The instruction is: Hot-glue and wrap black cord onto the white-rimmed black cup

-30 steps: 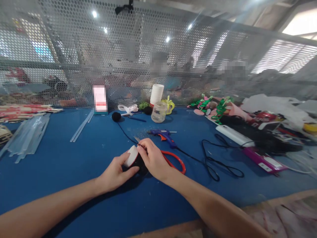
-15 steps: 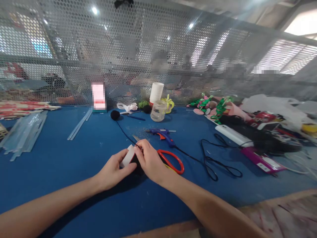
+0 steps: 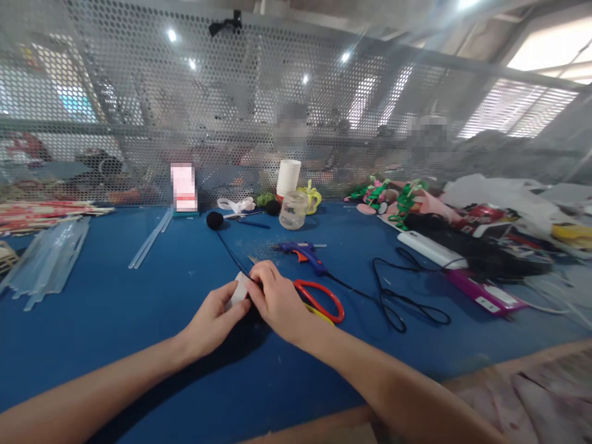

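Observation:
My left hand (image 3: 213, 317) is closed around a small white paper cup (image 3: 238, 291), gripping it from the left; the cup's lower part is dark and mostly hidden by my fingers. Black yarn (image 3: 226, 248) runs from a black ball (image 3: 214, 221) down to the cup. My right hand (image 3: 280, 305) pinches that yarn at the cup's near right side, fingertips bent and touching the cup. Partly under my right hand lie scissors with red handles (image 3: 341, 305), and a yellow piece shows beside them. Just beyond is a blue glue gun (image 3: 303, 251).
A clear jar (image 3: 293, 211) and stacked white cups (image 3: 288, 177) stand at the back. Clear glue sticks (image 3: 50, 256) lie left. A purple and white power strip (image 3: 481, 295), a looped black cable (image 3: 386, 296) and green-and-pink craft pieces (image 3: 407, 203) occupy the right. A perforated metal screen (image 3: 208, 111) rises behind.
The right hand has shifted slightly left over the cup, and less of the cup's white side shows. The left hand keeps its grip. The camera view has tilted slightly upward.

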The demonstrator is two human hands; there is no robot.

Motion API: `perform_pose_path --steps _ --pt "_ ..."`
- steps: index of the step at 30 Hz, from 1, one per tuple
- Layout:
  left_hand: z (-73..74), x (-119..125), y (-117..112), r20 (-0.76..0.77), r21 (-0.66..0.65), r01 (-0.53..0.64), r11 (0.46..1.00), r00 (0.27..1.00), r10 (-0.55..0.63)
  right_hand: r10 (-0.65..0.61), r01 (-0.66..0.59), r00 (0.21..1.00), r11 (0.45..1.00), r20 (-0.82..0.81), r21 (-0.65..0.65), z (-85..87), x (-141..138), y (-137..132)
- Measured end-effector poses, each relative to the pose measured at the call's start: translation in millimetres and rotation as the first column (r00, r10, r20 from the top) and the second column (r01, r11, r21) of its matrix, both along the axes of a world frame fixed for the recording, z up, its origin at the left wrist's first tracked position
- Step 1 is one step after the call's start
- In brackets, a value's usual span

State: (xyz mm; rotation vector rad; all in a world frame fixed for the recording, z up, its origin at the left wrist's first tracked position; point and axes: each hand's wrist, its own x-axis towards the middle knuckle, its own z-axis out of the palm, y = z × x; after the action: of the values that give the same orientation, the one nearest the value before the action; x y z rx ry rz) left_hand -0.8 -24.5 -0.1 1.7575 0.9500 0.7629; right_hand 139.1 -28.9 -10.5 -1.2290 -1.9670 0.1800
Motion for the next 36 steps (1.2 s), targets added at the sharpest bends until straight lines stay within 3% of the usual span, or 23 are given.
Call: perform_pose_path --steps 4,8,9,11,12,13,15,21,25,27,30,34,36 --pt "-0.2 -3.4 0.4 -0.044 -0.022 0.052 0.998 0.998 -0.053 0.109 -0.113 0.984 0.993 -0.14 -0.019 9.8 -1.1 6.1" --pt "-1.9 -4.8 0.3 -0.052 -0.011 0.072 0.997 0.996 -0.073 0.194 -0.214 0.964 0.972 -0.179 -0.098 33.5 6.0 20.5" --pt "-2.3 -5.1 0.6 -0.058 -0.004 0.071 0.997 0.996 -0.071 0.163 -0.182 0.976 0.975 -0.144 -0.126 39.6 12.3 25.8" --pt "-2.5 -5.9 2.1 -0.079 0.024 0.062 0.998 0.995 -0.06 -0.027 0.031 0.999 0.984 0.027 -0.174 47.5 31.0 37.8" --pt "-2.5 -6.5 3.3 -0.093 0.052 0.054 0.997 0.994 -0.049 -0.171 0.199 0.974 0.961 0.15 -0.193 48.3 42.5 43.8" --pt "-2.4 -7.2 4.7 -0.108 0.09 0.045 0.995 0.994 -0.035 -0.249 0.29 0.947 0.934 0.2 -0.209 46.7 54.4 49.4" --pt "-2.4 -8.6 7.7 -0.143 0.182 0.035 0.983 0.99 -0.009 -0.323 0.39 0.907 0.886 0.271 -0.25 37.0 76.3 58.3" --pt "-4.9 -9.9 11.7 -0.281 0.337 0.097 0.936 0.96 0.002 -0.348 0.473 0.869 0.791 0.351 -0.388 -3.0 100.7 70.8" --pt "-4.9 -11.5 13.1 -0.276 0.335 0.084 0.939 0.961 0.013 -0.417 0.49 0.871 0.763 0.26 -0.421 -3.2 100.8 73.9" --pt "-3.4 -12.9 15.1 -0.257 0.325 0.066 0.944 0.966 0.021 -0.446 0.474 0.879 0.777 0.17 -0.415 5.8 99.5 71.3" --pt "-1.3 -15.0 18.4 -0.249 0.304 0.046 0.952 0.968 0.033 -0.402 0.371 0.916 0.839 0.005 -0.397 24.2 92.1 58.4" --pt "-0.7 -17.2 22.3 -0.243 0.235 0.037 0.971 0.97 0.022 -0.195 0.123 0.974 0.885 -0.117 -0.448 40.7 75.0 28.7" --pt "-1.0 -17.9 23.8 -0.215 0.182 0.042 0.982 0.977 -0.001 -0.044 -0.035 0.98 0.922 -0.192 -0.386 41.8 68.2 14.4"
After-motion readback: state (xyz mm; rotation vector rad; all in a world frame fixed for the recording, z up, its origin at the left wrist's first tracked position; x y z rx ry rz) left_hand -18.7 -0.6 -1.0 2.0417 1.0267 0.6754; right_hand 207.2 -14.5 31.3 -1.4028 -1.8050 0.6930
